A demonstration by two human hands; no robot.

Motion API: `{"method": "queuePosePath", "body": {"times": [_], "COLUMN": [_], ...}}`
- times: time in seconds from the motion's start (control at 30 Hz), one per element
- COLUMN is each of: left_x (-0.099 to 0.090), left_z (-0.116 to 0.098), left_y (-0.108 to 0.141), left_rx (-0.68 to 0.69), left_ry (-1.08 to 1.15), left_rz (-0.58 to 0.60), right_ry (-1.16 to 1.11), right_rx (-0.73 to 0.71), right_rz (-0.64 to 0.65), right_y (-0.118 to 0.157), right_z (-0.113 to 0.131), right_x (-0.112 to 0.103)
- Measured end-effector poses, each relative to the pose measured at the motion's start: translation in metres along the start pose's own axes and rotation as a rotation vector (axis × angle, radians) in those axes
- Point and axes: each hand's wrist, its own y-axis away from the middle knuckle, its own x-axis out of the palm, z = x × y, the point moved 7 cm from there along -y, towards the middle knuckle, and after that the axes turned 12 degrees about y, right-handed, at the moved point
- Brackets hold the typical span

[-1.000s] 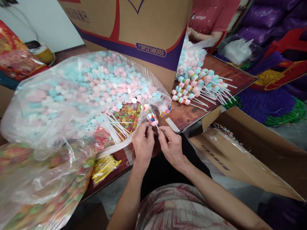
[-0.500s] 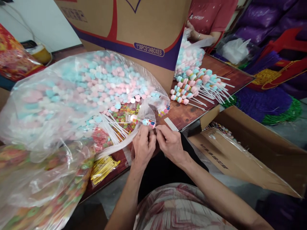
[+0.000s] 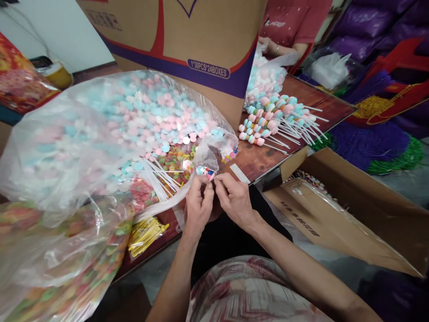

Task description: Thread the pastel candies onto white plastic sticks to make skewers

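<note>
My left hand (image 3: 198, 203) is closed in a pinch around the lower end of a small wrapped candy (image 3: 205, 171) with a white, blue and red print. Close beside it, my right hand (image 3: 235, 197) pinches the same end with thumb and forefinger, partly hiding it. Just behind the wrapper are a round pale pink piece (image 3: 187, 165) and a crumpled clear plastic flap (image 3: 205, 154). White sticks (image 3: 161, 181) lie left of my hands, over fruit-coloured gummy rings (image 3: 174, 158). A pack of yellow twist ties (image 3: 147, 235) rests near the table edge.
A large clear bag of pink, blue and white marshmallows (image 3: 144, 107) spreads across the table, with a bag of gummy rings (image 3: 56, 259) nearer. Behind stands a big carton (image 3: 208, 36). Marshmallow skewers (image 3: 268, 118) are piled right, near another person (image 3: 288, 27). An open box (image 3: 351, 214) sits lower right.
My hands have shifted slightly left, and my fingertips sit a little apart at the wrapper's end. The wrapped candy has tilted a bit and moved slightly left.
</note>
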Motion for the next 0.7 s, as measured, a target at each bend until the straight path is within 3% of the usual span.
{"method": "queuePosePath", "body": {"times": [0.17,0.4,0.7], "left_x": [-0.002,0.005,0.004], "left_z": [0.003,0.000,0.009], "left_y": [-0.001,-0.003,-0.004], "left_rx": [-0.045,-0.053,-0.159], "left_ry": [-0.080,-0.273,-0.219], "left_rz": [-0.110,-0.174,-0.208], "right_ry": [-0.117,-0.479,-0.720], "right_rx": [0.165,0.481,0.583], "right_rz": [0.009,0.075,0.106], "right_y": [0.003,0.012,0.013], "right_z": [-0.009,-0.025,-0.026], "right_x": [0.001,0.013,0.020]}}
